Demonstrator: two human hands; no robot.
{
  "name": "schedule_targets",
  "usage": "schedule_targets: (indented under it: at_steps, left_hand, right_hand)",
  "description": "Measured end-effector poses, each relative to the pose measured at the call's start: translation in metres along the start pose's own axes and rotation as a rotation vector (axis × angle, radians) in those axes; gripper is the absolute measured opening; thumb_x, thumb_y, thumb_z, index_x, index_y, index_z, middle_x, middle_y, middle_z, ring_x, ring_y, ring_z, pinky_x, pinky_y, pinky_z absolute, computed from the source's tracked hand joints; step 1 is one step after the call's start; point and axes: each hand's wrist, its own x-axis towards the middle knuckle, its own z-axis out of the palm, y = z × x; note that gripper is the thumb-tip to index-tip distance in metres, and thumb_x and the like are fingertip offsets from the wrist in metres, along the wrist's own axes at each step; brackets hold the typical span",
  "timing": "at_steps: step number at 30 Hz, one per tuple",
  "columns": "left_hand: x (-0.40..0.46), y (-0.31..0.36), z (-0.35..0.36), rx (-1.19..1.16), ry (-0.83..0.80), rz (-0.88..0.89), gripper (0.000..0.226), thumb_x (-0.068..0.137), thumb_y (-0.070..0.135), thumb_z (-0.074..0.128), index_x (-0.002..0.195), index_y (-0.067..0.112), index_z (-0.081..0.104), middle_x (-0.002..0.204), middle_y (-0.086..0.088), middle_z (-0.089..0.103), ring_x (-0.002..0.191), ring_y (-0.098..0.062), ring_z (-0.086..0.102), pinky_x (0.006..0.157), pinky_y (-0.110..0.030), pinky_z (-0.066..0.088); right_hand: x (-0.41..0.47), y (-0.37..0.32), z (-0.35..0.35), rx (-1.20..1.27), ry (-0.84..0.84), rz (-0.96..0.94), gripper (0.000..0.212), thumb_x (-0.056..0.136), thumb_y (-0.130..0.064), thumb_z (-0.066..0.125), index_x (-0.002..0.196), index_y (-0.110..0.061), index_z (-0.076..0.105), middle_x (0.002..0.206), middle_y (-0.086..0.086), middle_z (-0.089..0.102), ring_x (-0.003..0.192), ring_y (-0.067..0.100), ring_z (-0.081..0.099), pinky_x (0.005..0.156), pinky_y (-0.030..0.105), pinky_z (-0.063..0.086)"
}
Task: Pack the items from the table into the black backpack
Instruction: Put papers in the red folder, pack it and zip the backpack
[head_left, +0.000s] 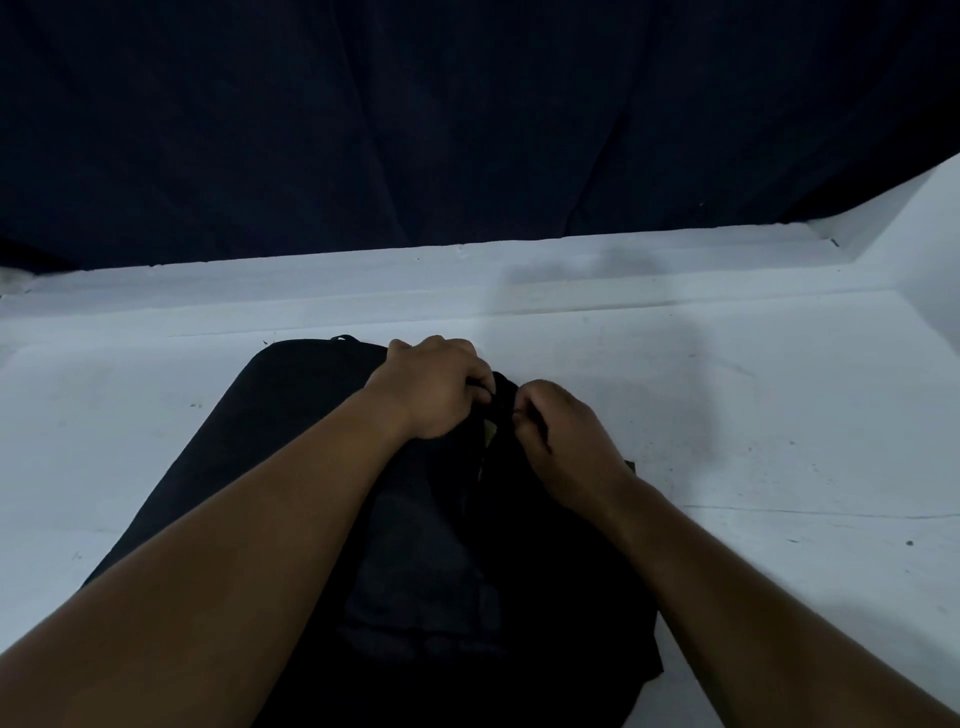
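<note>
Two hands on the backpack

Two hands grasp the backpack (291, 447) at its far right edge. Backpack lies flat on the white tabletop (753, 415), near centre, running from the near edge toward the far side. Left hand (436, 389) curled over the top, fingers clutching black fabric. Right hand (561, 441) just right of it, fingers pinching the edge of the fabric; can't tell if it's a zipper pull. Narrow gap between the hands shows a sliver of something yellowish inside. Dark curtain (415, 114) hangs behind the far tabletop edge. White wall (930, 234) at far right.
</note>
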Motion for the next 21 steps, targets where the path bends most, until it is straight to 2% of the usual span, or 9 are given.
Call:
schedule_targets:
  at_steps: [4, 7, 11, 15, 17, 21]
  left_hand:
    - [-0.002, 0.001, -0.001, -0.104, 0.068, -0.098, 0.019, 0.095, 0.024, 0.053, 0.085, 0.035, 0.066, 0.104, 0.018, 0.061, 0.101, -0.010, 0.057, 0.097, -0.039, 0.035]
    - [-0.005, 0.003, -0.006, -0.205, 0.121, -0.185, 0.024, 0.091, 0.019, 0.050, 0.076, 0.032, 0.064, 0.096, 0.019, 0.063, 0.093, -0.009, 0.060, 0.098, -0.039, 0.044]
    - [-0.010, 0.007, -0.009, -0.267, 0.148, -0.232, 0.024, 0.085, 0.012, 0.047, 0.075, 0.026, 0.064, 0.089, 0.014, 0.066, 0.086, -0.012, 0.061, 0.097, -0.041, 0.047]
    - [-0.014, 0.009, -0.008, -0.276, 0.177, -0.211, 0.024, 0.083, 0.009, 0.045, 0.079, 0.021, 0.065, 0.089, 0.010, 0.067, 0.083, -0.016, 0.060, 0.098, -0.044, 0.046]
    - [-0.014, 0.010, -0.008, -0.267, 0.184, -0.204, 0.025, 0.083, 0.009, 0.044, 0.080, 0.021, 0.066, 0.089, 0.009, 0.066, 0.081, -0.014, 0.059, 0.099, -0.044, 0.045]
    - [-0.016, 0.014, -0.010, -0.260, 0.189, -0.213, 0.028, 0.084, 0.009, 0.043, 0.086, 0.022, 0.068, 0.095, 0.008, 0.066, 0.083, -0.016, 0.057, 0.096, -0.041, 0.043]
  right_hand:
    - [-0.017, -0.009, 0.001, -0.023, -0.010, -0.085, 0.008, 0.096, -0.017, 0.046, 0.089, -0.014, 0.047, 0.086, -0.003, 0.051, 0.076, 0.016, 0.047, 0.064, 0.038, 0.043]
    - [-0.028, -0.021, 0.000, -0.056, -0.037, -0.130, 0.010, 0.093, -0.022, 0.043, 0.089, -0.014, 0.048, 0.089, -0.003, 0.051, 0.080, 0.014, 0.046, 0.067, 0.040, 0.046]
    - [-0.051, -0.032, -0.007, 0.009, -0.092, -0.136, 0.008, 0.096, -0.013, 0.049, 0.088, -0.015, 0.049, 0.092, -0.005, 0.051, 0.084, 0.014, 0.051, 0.072, 0.037, 0.048]
    - [-0.092, -0.035, -0.010, 0.033, -0.186, -0.144, 0.009, 0.096, -0.008, 0.053, 0.090, -0.014, 0.053, 0.103, -0.009, 0.055, 0.097, 0.007, 0.055, 0.093, 0.020, 0.044]
    - [-0.111, -0.034, -0.011, 0.048, -0.203, -0.117, 0.009, 0.098, -0.008, 0.053, 0.091, -0.013, 0.055, 0.105, -0.009, 0.057, 0.101, 0.008, 0.057, 0.101, 0.019, 0.040]
    - [-0.138, -0.039, -0.017, 0.119, -0.237, -0.034, 0.013, 0.099, -0.009, 0.052, 0.088, -0.016, 0.054, 0.100, -0.010, 0.055, 0.096, 0.013, 0.056, 0.086, 0.019, 0.045]
